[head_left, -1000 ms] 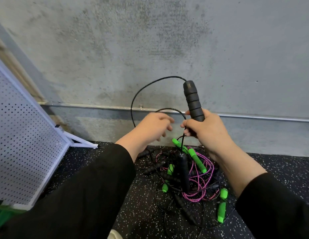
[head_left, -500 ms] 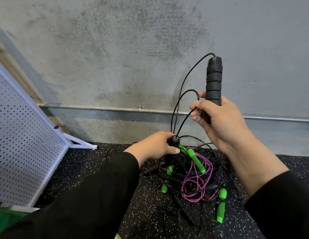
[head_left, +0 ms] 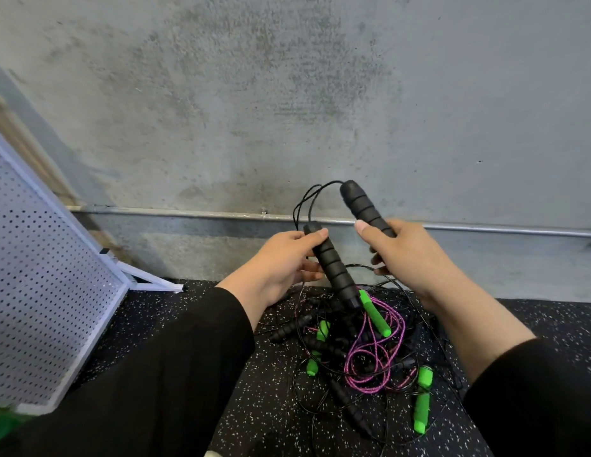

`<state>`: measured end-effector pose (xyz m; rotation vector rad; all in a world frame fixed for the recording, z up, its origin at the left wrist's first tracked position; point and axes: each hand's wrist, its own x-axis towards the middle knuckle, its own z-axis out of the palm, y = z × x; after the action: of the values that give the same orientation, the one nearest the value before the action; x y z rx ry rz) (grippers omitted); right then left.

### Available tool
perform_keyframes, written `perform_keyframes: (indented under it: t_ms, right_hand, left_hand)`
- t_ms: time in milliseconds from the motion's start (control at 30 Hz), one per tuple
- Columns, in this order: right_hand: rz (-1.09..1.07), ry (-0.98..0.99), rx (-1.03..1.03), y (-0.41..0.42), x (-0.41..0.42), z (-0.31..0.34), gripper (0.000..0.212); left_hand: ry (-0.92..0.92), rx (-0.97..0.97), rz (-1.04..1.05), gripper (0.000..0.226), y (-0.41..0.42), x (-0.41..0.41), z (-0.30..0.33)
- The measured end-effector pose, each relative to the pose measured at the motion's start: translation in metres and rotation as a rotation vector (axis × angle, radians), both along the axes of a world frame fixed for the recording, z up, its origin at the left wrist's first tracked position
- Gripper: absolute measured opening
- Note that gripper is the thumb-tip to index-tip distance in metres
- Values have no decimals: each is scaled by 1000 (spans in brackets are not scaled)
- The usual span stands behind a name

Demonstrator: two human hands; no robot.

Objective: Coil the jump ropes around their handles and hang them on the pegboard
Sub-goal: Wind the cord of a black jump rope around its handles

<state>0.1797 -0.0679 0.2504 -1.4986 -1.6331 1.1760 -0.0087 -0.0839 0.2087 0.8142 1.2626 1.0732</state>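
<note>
Our left hand (head_left: 287,258) grips one black handle (head_left: 332,265) with the thumb laid along its top end, and our right hand (head_left: 406,255) is wrapped round the lower part of the other black handle (head_left: 363,206), whose free end sticks up and away from us. We hold the two close together and tilted the same way, we judge, so they can be brought side by side as one core for winding. The thin black rope (head_left: 307,199) loops up between the two handle tops just above our left thumb, then falls behind the left hand toward the floor; its slack hangs low so it can be drawn up turn by turn. Directly below both hands lies the pile of other ropes (head_left: 360,351), with green handles (head_left: 375,313) and a purple cord (head_left: 370,367) knotted among more black ones, so the rope we hold may snag there as it lifts. Well off to the left of our left hand leans the pegboard (head_left: 40,275), white and perforated; no hooks are visible on it, and nothing hangs on it yet.
</note>
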Motion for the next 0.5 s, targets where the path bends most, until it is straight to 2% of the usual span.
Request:
perform_keyframes:
  t_ms: [200, 367, 500]
  right_hand:
    - [72, -29, -36, -11, -12, -5, 26]
    - [139, 337, -376, -21, -15, -1, 29]
    - [176, 420, -456, -26, -13, 2, 31]
  left_hand:
    - [-83, 8, 23, 22, 1, 7, 7]
    - [-52, 45, 47, 25, -4, 8, 10]
    - [-65, 78, 98, 25, -7, 6, 15]
